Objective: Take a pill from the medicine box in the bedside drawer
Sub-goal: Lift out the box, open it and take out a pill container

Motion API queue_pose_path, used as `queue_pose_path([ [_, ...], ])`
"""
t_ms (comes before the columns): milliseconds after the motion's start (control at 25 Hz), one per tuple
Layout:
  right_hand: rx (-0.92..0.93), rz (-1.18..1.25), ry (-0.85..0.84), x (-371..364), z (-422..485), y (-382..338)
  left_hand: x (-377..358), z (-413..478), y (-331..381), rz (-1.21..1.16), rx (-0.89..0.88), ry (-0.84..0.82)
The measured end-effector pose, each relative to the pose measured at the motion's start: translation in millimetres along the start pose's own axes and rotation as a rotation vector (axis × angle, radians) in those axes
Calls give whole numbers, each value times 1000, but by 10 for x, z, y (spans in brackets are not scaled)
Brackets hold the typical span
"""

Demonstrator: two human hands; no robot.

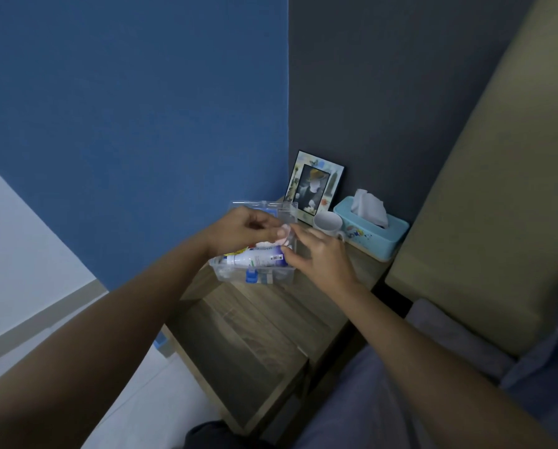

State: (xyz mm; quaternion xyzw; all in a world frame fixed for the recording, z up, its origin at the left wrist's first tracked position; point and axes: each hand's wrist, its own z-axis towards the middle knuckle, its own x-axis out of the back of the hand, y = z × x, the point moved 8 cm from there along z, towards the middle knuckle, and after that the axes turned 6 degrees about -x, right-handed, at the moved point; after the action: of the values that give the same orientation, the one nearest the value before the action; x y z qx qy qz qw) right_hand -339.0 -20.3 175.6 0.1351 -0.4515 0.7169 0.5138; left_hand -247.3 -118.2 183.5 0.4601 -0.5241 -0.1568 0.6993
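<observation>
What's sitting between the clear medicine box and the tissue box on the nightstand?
In the head view, a white mug stands between the medicine box and the tissue box. The right hand partly covers that gap too.

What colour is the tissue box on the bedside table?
Light turquoise, with a small colourful print on its front; the tissue box shows best in the head view, the only one.

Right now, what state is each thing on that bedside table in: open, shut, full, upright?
Medicine box: on the tabletop, lid raised, open.
White bottle: lying on its side in the box.
Mug: tilted, inside hidden.
Tissue box: closed, a tissue sticking up.
Picture frame: standing, leaning back.
Left hand: pinching something small and pale.
Right hand: fingers at the box's right edge.
</observation>
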Motion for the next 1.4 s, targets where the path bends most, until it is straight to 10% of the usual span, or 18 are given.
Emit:
queue_pose_path([
  [1400,-305,286,75,-118,-86,285,9,126,-16,164,41,-13],
])
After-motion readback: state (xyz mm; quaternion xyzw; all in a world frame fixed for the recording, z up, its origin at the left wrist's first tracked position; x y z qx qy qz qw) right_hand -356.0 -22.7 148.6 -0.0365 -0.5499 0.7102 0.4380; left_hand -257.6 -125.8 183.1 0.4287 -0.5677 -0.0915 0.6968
